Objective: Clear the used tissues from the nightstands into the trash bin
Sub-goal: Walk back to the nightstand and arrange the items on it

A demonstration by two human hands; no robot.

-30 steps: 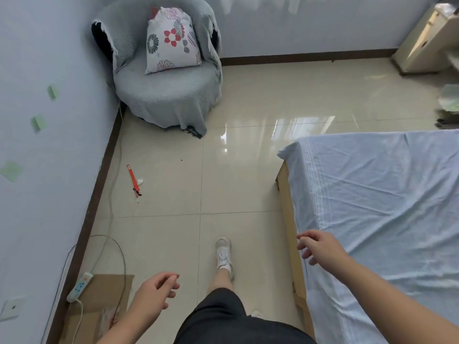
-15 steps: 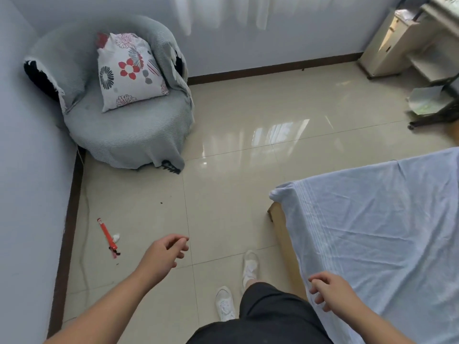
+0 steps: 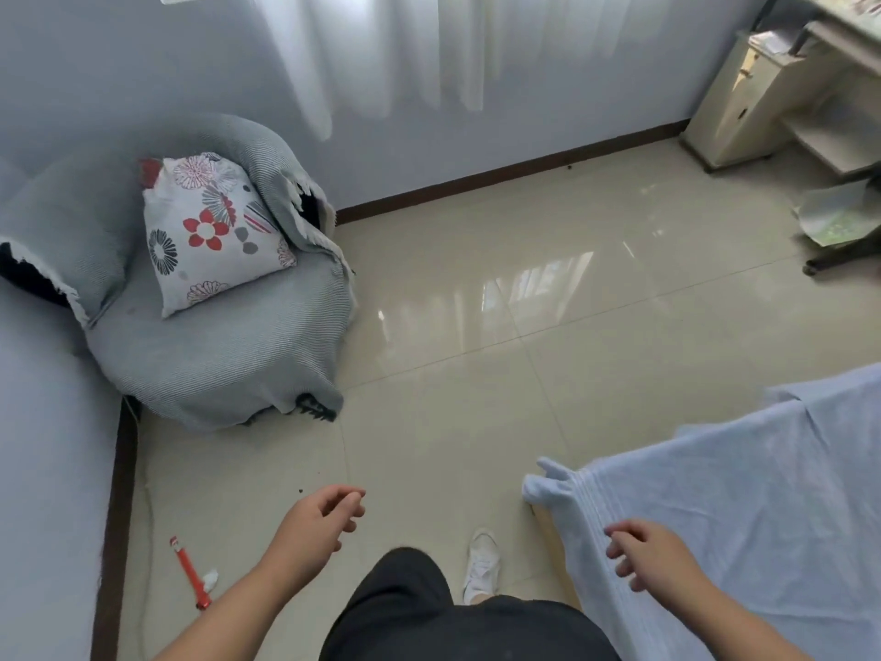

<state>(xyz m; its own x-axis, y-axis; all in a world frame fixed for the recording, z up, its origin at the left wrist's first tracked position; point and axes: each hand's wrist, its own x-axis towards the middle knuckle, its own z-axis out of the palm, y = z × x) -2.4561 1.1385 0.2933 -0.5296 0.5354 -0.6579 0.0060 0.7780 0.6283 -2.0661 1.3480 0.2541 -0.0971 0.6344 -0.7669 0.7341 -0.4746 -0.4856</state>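
The desk, far beyond the bed in the top corner, is cut off by the frame, and what lies on its shelves is too blurred to make out. A crumpled sheet of paper is seen on the floor beyond the bed, below the desk, partly hidden at the edge. Left of the bed, near the wall, a thin red thing is lying flat, and a small white scrap is touching it; whether that scrap is a tissue cannot be told. Where the tissues, the nightstands and the trash bin stand cannot be told from this view.

An armchair under a grey throw is set in the corner, well apart from the bed, and one flowered cushion is propped upright in its seat. A white curtain is hung above the floor behind it.

The bed's near corner is draped in a pale blue sheet, bunched at the tip. A broad stretch of shiny tile is left open between the bed and the armchair. One white shoe is planted just beside the bed's corner.

The hands are held apart. The left hand is held out over the floor left of the bed, fingers loosely curled, nothing in it. The right hand is held over the bed's edge, fingers loosely bent, nothing gripped; whether the sheet is touched cannot be told.
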